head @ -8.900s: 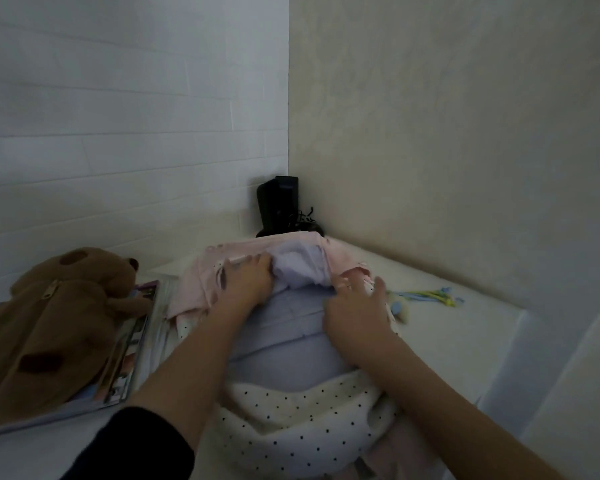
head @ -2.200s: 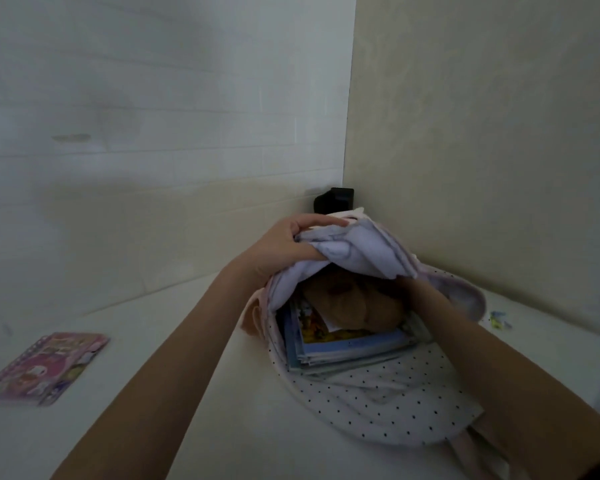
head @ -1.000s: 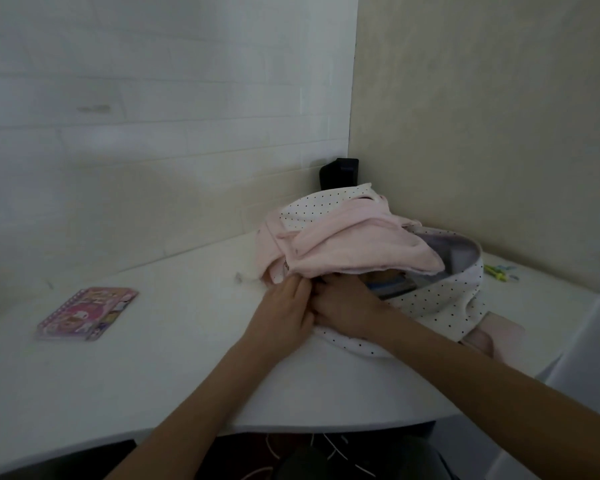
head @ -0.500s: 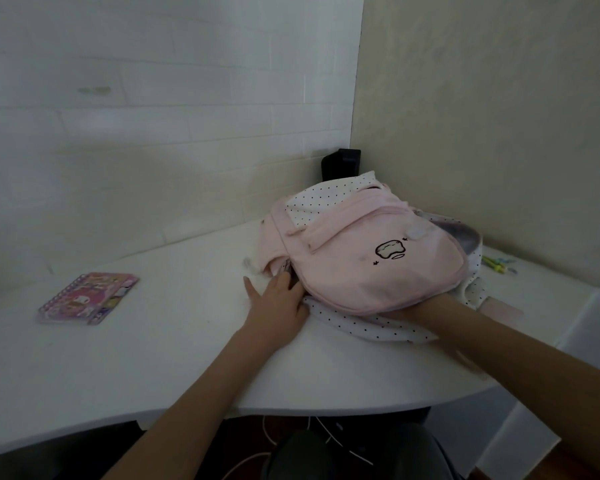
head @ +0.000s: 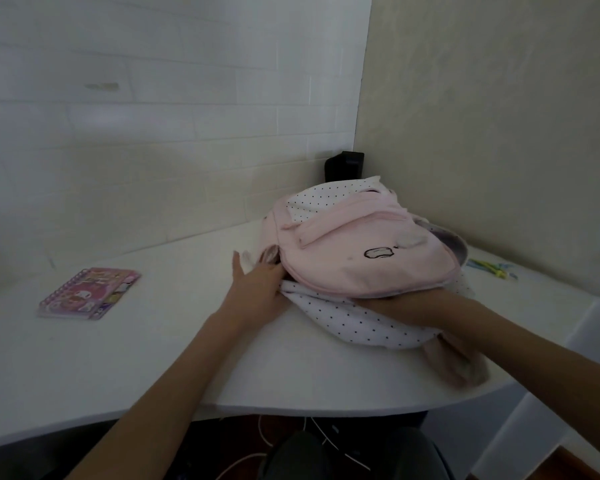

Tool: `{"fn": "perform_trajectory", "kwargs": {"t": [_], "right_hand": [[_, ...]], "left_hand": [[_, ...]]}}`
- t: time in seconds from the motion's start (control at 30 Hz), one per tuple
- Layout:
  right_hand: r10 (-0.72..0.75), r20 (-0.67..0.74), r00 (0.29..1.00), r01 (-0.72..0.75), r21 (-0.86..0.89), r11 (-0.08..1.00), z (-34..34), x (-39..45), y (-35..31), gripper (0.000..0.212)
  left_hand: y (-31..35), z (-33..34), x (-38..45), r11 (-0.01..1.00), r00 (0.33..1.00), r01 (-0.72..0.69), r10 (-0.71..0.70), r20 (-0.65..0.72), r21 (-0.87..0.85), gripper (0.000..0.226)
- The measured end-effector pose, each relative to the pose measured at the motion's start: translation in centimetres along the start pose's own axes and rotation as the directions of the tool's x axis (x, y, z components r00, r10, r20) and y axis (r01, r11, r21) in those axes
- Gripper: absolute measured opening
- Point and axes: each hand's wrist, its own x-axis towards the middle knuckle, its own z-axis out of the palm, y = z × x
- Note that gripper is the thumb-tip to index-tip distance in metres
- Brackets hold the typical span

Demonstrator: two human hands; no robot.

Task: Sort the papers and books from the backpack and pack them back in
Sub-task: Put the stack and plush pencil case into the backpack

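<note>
A pink backpack (head: 368, 261) with a white polka-dot body lies on its back on the white desk (head: 153, 358), its pink front flap folded down over the opening. My left hand (head: 257, 280) presses against the bag's left edge, thumb spread, fingertips tucked at the seam under the flap. My right forearm (head: 416, 306) reaches in between the flap and the dotted body; that hand is hidden inside. A pink spiral notebook (head: 89, 292) lies flat far to the left, apart from the bag. The books in the bag are covered.
A black device (head: 343, 166) stands in the wall corner behind the bag. Small coloured items (head: 492, 268) lie at the right near the wall. A pink strap (head: 458, 365) hangs near the desk's front edge. Cables (head: 312, 438) run under the desk.
The flap came down over the books. In the last second my right hand slid right along the seam under the flap, while my left hand stayed at the bag's left edge.
</note>
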Motion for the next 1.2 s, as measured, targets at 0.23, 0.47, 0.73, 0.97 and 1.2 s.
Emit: {"fn": "perform_trajectory", "kwargs": {"t": [0.23, 0.47, 0.73, 0.97, 1.2], "right_hand": [[-0.059, 0.088, 0.994, 0.053, 0.068, 0.996, -1.0, -0.1, -1.5, 0.044], [-0.161, 0.118, 0.980, 0.005, 0.793, 0.610, -8.7, 2.6, -2.2, 0.034], [0.136, -0.038, 0.990, -0.053, 0.795, 0.605, -8.1, 9.7, -5.1, 0.029], [0.101, 0.078, 0.992, -0.115, 0.894, 0.434, -7.5, 10.4, -6.2, 0.023], [-0.003, 0.245, 0.970, -0.240, 0.952, 0.190, -8.8, 11.7, -5.5, 0.049]], "left_hand": [[-2.7, -1.2, 1.6, 0.974, 0.977, 0.213, -0.212, 0.023, -0.074, 0.061], [-7.0, -2.5, -0.6, 0.836, 0.782, 0.544, -0.539, -0.314, -0.079, 0.029], [-15.4, -4.4, -6.4, 0.460, 0.469, 0.883, -0.870, -0.151, 0.087, 0.047], [-14.5, -5.9, -5.3, 0.667, 0.714, 0.692, -0.688, -0.127, 0.278, 0.036], [-8.5, -8.6, -2.1, 0.753, 0.491, 0.570, -0.634, -0.598, -0.330, 0.019]]}}
